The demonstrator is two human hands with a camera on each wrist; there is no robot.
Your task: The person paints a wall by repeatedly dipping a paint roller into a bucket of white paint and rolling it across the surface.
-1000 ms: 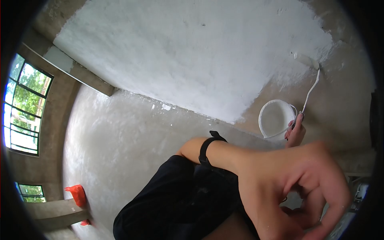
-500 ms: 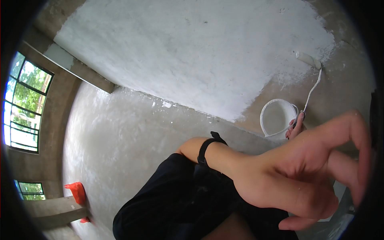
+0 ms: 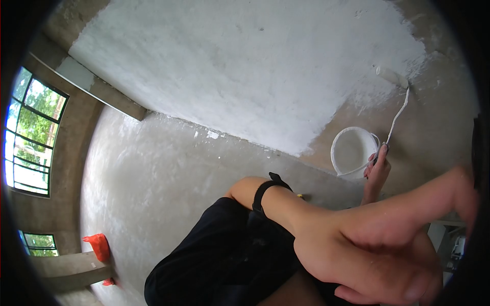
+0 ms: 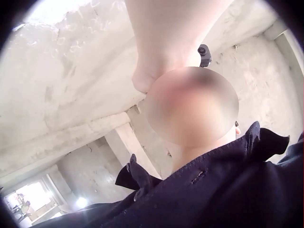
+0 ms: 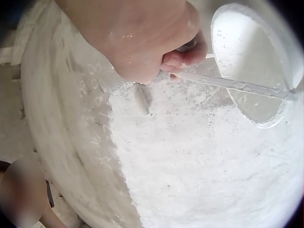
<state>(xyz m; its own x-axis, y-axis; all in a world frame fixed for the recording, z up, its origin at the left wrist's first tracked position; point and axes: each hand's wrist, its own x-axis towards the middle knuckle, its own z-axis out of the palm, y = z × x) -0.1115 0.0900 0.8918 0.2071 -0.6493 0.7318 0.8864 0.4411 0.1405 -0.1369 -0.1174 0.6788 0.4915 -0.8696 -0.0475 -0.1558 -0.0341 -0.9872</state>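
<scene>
In the head view my right hand (image 3: 376, 173) grips the dark handle of a paint roller; the roller's white sleeve (image 3: 392, 76) lies over the edge of a white painted patch (image 3: 245, 66). A white bucket (image 3: 334, 153) is beside that hand, its handle strap running to the fingers, as the right wrist view shows with the bucket (image 5: 270, 124) and roller sleeve (image 5: 141, 99). My left hand (image 3: 377, 250) is raised close to the head camera, fingers bent, nothing visible in it. In the left wrist view that hand (image 4: 173, 38) reaches the blurred head; its fingertips are hidden.
Grey floor (image 3: 153, 168) stretches below the painted surface. Windows (image 3: 35, 122) and an orange-red bag (image 3: 98, 247) by a concrete ledge are at the left. Dark clothing (image 3: 219, 255) covers the lower middle, and a small yellow thing (image 3: 300, 196) shows beside the left forearm.
My left hand has changed from a rounded finger pose to a more spread one, shifting right, then slightly lower. My right hand and the roller have barely moved.
</scene>
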